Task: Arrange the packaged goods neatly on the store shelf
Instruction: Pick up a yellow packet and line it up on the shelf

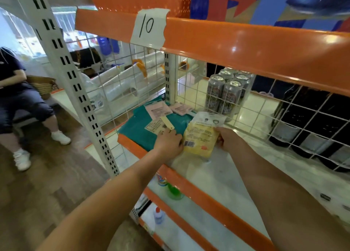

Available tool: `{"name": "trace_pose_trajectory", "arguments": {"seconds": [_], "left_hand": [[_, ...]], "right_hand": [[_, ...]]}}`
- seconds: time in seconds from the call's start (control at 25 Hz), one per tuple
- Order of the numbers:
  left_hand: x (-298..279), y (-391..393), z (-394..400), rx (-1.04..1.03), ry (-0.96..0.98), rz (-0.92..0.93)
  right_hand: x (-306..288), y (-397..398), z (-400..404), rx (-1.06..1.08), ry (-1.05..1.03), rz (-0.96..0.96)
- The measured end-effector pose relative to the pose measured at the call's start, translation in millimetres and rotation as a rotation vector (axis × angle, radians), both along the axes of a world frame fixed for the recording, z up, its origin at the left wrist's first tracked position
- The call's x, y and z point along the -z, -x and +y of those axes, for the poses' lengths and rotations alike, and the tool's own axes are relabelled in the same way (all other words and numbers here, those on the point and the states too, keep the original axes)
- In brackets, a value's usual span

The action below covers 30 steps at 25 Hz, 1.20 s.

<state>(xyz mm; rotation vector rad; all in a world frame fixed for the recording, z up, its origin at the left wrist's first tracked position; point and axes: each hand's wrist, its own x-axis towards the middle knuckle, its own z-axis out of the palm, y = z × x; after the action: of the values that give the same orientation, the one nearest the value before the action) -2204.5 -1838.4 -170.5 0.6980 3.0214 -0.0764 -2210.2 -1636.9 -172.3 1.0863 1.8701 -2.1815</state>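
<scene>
A yellow packet point(200, 137) with a clear top and a barcode stands tilted on the white shelf point(236, 175). My left hand point(168, 142) grips its left edge and my right hand point(227, 139) grips its right edge. To the left lie teal packages point(144, 131) with paper labels, stacked flat at the shelf's left end. Small pink packets point(180, 108) rest on the teal stack near the wire back.
A pack of grey cans point(227, 91) stands behind the wire mesh back. The orange shelf rim point(208, 199) runs below my arms, with small bottles point(173, 191) on lower shelves. A white upright post point(79, 84) stands left. A seated person point(20, 106) is at far left.
</scene>
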Motion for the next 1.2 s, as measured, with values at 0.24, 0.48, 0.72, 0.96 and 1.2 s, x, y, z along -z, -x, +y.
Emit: {"name": "trace_pose_trajectory", "arguments": {"seconds": [0.24, 0.48, 0.72, 0.96, 1.2], "left_hand": [[-2.6, 5.8, -5.3, 0.081, -0.018, 0.005], [-10.3, -1.6, -18.5, 0.201, -0.095, -0.013], [3.7, -29.8, -26.2, 0.316, -0.182, -0.073], [8.7, -66.1, -21.4, 0.454, -0.348, -0.135], [1.7, -111.3, -22.0, 0.496, -0.293, -0.170]], "right_hand": [[0.0, -25.3, 8.6, 0.049, 0.036, 0.067], [-11.8, -70.6, -2.9, 0.140, -0.052, 0.093], [-2.7, -139.1, -38.8, 0.331, -0.033, 0.128], [-3.1, -206.0, -49.3, 0.452, -0.016, 0.175], [-12.0, -263.6, -60.3, 0.427, -0.012, 0.246]]}}
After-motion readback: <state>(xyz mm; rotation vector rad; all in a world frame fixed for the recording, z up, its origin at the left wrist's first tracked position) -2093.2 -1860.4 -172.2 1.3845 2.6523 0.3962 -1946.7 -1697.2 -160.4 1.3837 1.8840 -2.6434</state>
